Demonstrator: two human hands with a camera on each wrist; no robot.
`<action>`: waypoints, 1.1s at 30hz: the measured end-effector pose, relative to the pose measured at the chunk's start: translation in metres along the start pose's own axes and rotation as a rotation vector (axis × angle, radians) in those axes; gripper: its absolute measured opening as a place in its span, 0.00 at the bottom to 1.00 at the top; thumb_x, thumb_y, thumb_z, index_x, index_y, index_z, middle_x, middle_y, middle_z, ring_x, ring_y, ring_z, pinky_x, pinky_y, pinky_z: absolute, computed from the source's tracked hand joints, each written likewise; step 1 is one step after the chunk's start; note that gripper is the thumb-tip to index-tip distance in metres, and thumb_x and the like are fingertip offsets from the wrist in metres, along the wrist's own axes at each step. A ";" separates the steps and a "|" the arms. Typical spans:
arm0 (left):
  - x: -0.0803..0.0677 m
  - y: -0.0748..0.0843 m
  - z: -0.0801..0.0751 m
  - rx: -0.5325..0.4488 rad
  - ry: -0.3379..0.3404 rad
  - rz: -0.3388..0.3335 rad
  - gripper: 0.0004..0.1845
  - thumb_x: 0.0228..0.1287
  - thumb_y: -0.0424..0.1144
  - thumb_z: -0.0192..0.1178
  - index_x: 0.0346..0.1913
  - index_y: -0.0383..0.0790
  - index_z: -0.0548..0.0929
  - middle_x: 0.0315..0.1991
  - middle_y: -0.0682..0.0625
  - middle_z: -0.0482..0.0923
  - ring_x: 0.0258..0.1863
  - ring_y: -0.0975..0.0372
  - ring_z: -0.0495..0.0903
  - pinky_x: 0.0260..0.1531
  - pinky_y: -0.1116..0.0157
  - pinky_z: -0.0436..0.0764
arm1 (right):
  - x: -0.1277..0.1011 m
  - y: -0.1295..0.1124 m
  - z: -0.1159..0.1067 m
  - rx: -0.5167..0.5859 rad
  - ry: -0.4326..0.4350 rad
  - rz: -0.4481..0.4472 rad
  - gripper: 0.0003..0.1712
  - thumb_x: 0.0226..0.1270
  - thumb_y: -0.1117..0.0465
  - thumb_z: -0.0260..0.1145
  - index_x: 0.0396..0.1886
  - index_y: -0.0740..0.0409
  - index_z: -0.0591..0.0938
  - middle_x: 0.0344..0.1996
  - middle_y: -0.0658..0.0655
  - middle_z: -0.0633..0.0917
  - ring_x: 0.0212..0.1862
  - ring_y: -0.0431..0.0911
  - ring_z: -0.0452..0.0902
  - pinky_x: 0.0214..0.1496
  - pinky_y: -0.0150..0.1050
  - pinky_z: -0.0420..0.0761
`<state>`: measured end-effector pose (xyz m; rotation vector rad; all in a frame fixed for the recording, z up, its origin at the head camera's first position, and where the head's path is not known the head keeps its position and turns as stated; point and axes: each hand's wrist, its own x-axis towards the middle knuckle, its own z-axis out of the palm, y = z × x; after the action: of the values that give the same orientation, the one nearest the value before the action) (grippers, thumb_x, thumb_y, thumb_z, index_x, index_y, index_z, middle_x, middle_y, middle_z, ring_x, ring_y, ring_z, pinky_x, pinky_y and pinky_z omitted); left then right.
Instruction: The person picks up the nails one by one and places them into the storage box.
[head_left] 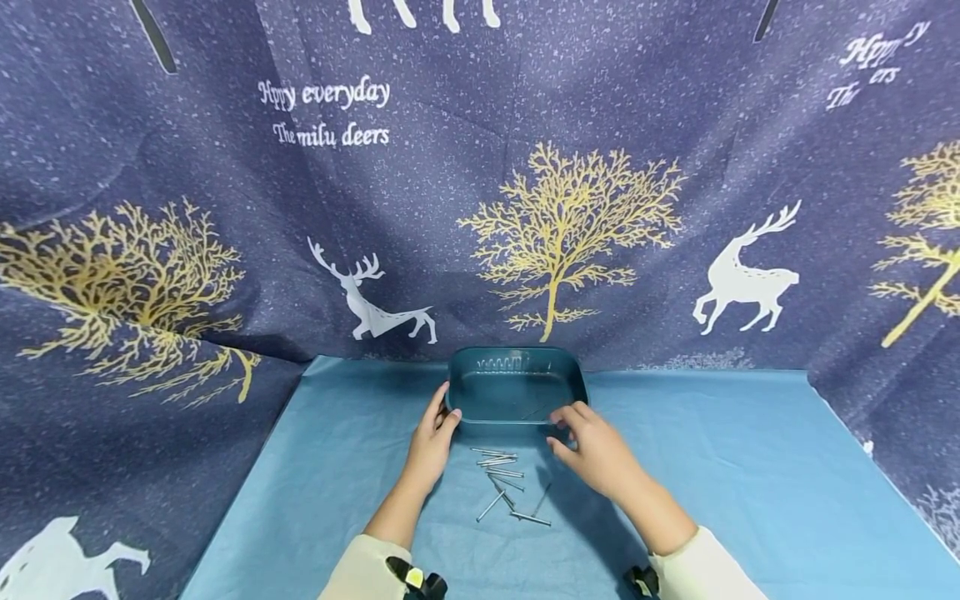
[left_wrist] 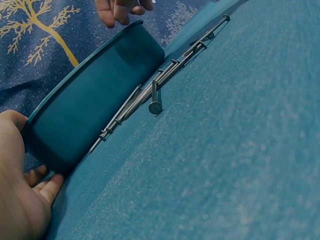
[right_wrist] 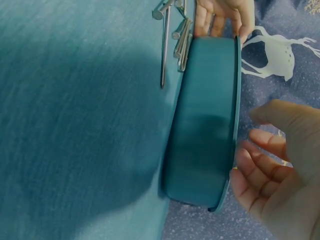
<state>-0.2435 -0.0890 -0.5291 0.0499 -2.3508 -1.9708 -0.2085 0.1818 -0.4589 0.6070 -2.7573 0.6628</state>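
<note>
Teal rounded tray [head_left: 495,393] beside slim metal nails [left_wrist: 156,94]

The tray [head_left: 495,431] sits over there at the far edge of the table [head_left: 345,433], the hanging cloth [head_left: 442,208] just behind it. Nails [head_left: 506,474] lie on the table before its near side, some crossing others, between the two forearms. The left hand [head_left: 432,437] is at the tray's left end, the right hand [head_left: 591,443] at its near right corner.
</note>
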 end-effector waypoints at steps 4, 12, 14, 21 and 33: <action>0.000 -0.001 0.000 -0.008 0.003 -0.006 0.31 0.78 0.47 0.55 0.79 0.62 0.60 0.77 0.36 0.60 0.76 0.44 0.64 0.70 0.43 0.70 | -0.003 0.000 0.001 0.000 -0.041 -0.034 0.15 0.62 0.60 0.75 0.48 0.55 0.84 0.39 0.49 0.80 0.35 0.40 0.76 0.36 0.34 0.78; 0.000 -0.002 0.000 -0.002 0.011 0.008 0.31 0.78 0.47 0.55 0.78 0.64 0.61 0.77 0.35 0.61 0.76 0.45 0.65 0.71 0.44 0.70 | -0.007 0.002 0.005 -0.004 -0.069 -0.115 0.13 0.61 0.61 0.75 0.45 0.54 0.84 0.38 0.47 0.80 0.35 0.40 0.76 0.37 0.34 0.79; 0.000 -0.002 0.000 0.003 0.009 0.015 0.31 0.78 0.46 0.54 0.79 0.62 0.60 0.77 0.35 0.61 0.76 0.45 0.64 0.71 0.44 0.69 | -0.008 0.002 0.005 0.002 -0.090 -0.123 0.12 0.62 0.61 0.75 0.45 0.55 0.84 0.38 0.47 0.81 0.35 0.41 0.76 0.37 0.34 0.79; 0.000 -0.001 0.000 -0.009 -0.001 -0.001 0.31 0.78 0.47 0.54 0.80 0.59 0.60 0.78 0.36 0.59 0.76 0.45 0.63 0.71 0.43 0.69 | -0.012 0.002 0.007 0.008 -0.168 -0.100 0.12 0.63 0.61 0.74 0.46 0.54 0.84 0.38 0.46 0.80 0.35 0.39 0.75 0.35 0.33 0.78; -0.001 0.005 -0.001 -0.008 -0.002 -0.013 0.31 0.79 0.44 0.53 0.80 0.55 0.59 0.77 0.33 0.58 0.76 0.42 0.62 0.70 0.42 0.69 | -0.017 0.001 0.009 0.016 -0.168 -0.167 0.11 0.61 0.63 0.74 0.43 0.55 0.84 0.36 0.46 0.80 0.33 0.35 0.73 0.35 0.32 0.78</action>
<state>-0.2422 -0.0887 -0.5238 0.0627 -2.3499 -1.9865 -0.1953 0.1837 -0.4719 0.9242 -2.8137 0.6226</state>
